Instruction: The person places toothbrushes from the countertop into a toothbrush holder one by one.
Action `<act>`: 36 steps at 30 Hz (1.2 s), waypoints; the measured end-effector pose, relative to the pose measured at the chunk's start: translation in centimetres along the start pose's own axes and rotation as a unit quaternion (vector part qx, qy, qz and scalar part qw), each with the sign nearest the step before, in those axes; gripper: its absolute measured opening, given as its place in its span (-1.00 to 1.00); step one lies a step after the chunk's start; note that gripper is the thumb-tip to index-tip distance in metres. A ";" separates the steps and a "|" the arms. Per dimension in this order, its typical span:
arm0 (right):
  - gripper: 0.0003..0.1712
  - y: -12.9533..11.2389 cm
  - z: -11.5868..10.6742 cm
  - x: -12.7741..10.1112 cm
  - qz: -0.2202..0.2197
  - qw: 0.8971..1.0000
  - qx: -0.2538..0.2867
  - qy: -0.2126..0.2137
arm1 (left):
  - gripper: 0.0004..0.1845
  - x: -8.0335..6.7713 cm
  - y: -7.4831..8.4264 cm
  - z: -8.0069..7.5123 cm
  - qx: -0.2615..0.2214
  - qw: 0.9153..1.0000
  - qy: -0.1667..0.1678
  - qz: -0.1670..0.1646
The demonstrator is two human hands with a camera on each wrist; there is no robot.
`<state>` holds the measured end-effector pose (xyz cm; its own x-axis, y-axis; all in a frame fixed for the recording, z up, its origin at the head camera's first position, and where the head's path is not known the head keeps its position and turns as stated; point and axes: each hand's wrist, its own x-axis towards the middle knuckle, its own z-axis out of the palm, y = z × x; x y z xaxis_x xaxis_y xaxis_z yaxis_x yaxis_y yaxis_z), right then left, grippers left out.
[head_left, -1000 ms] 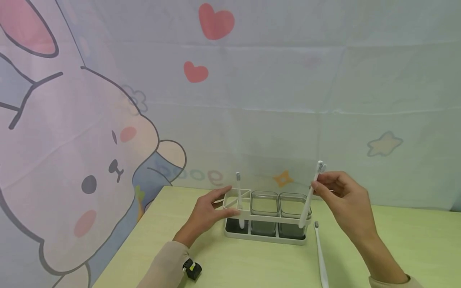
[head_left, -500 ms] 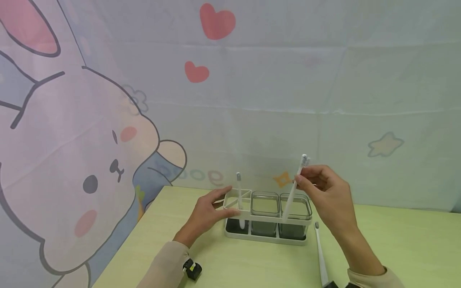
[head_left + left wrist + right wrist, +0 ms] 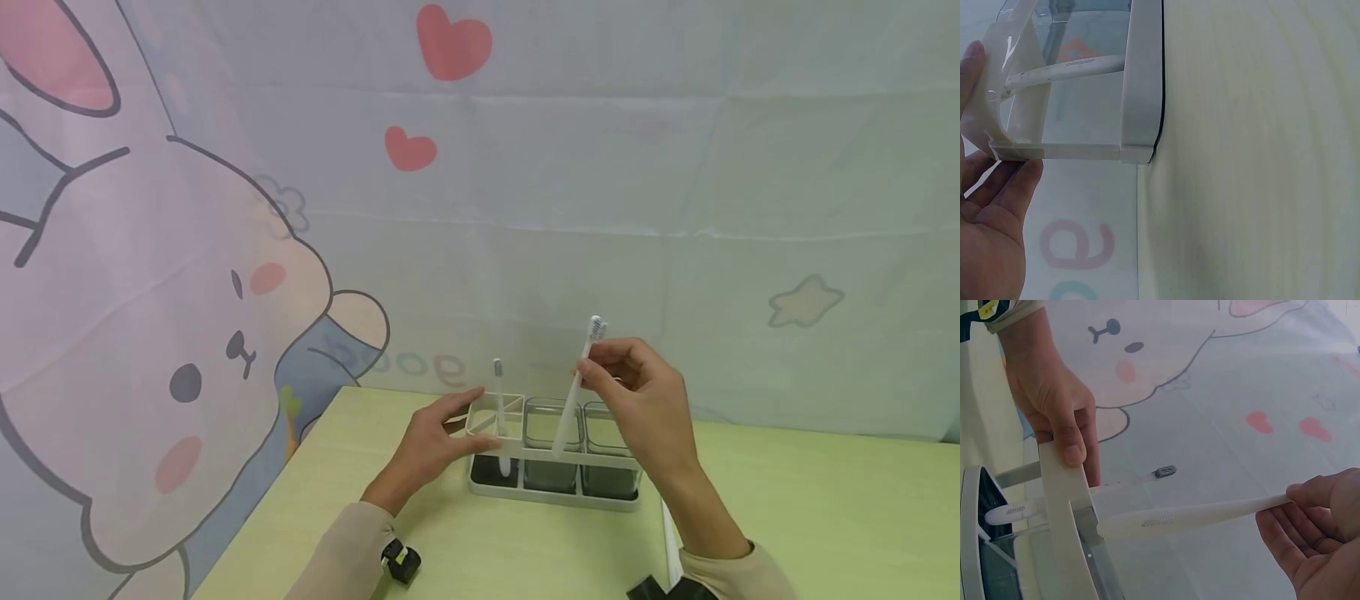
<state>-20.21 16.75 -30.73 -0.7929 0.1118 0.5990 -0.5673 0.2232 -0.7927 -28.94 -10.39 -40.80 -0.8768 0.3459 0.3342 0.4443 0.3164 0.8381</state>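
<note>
A white toothbrush holder (image 3: pixel 551 500) with a dark base stands on the table. My left hand (image 3: pixel 431 442) grips the upper frame at its left end, thumb in front and fingers behind. One white toothbrush (image 3: pixel 500 417) stands upright in the divided left section. Between thumb and fingertips my right hand (image 3: pixel 648 412) pinches another toothbrush (image 3: pixel 572 404) just below its bristles. That brush is tilted, bristles up, and its handle end overlaps the middle clear cup (image 3: pixel 550 475) in the head view. In the right wrist view, the held handle (image 3: pixel 1166 519) ends close to the holder's upper frame.
A second clear cup (image 3: pixel 607 482) fills the holder's right section. Right of the holder lies another white toothbrush (image 3: pixel 670 537), partly hidden by my right forearm. Behind the pale table (image 3: pixel 465 550) hangs a printed cloth (image 3: pixel 570 167) with a rabbit and hearts.
My right hand has carried its toothbrush leftward, from the holder's right end to over the middle cup. My left hand has kept its grip on the holder.
</note>
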 end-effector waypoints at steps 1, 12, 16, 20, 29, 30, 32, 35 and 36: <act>-0.80 0.0 0.2 0.0 0.002 1.000 0.004 0.000 | -0.16 0.0 0.0 0.0 0.000 1.000 0.000 -0.001; -0.78 0.1 2.3 0.4 0.017 0.999 0.031 0.007 | -0.16 -0.2 0.1 -0.3 -0.001 1.000 0.000 -0.001; -0.78 0.2 3.3 0.7 0.019 0.999 0.046 0.020 | -0.16 -0.2 0.0 -0.4 -0.006 1.000 0.001 0.002; -0.78 0.4 4.1 0.8 0.016 0.998 0.054 0.037 | -0.16 -0.1 -0.1 -0.4 -0.009 1.000 0.002 0.005; -0.80 1.1 5.6 1.0 -0.010 0.996 0.060 0.061 | -0.16 -0.2 -0.1 -0.4 -0.008 1.000 0.002 0.007; -0.80 1.1 5.7 1.0 -0.010 0.996 0.061 0.061 | -0.16 -0.1 0.0 -0.4 -0.008 1.000 0.001 0.007; -0.81 1.4 6.0 1.0 -0.011 0.996 0.063 0.058 | -0.16 -0.1 0.0 -0.4 -0.007 1.000 -0.001 0.007; -0.81 1.8 6.4 0.9 -0.007 0.997 0.061 0.052 | -0.15 0.0 0.1 -0.4 -0.008 1.000 -0.002 0.008; -0.80 2.0 6.5 0.8 -0.005 0.997 0.059 0.049 | -0.16 0.0 0.1 -0.4 -0.009 1.000 -0.001 0.009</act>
<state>-23.45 11.00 -32.55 -0.7646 0.2060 0.6107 -0.6019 0.1104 -0.7909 -28.97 -10.75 -40.55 -0.8687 0.3529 0.3477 0.4559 0.2951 0.8397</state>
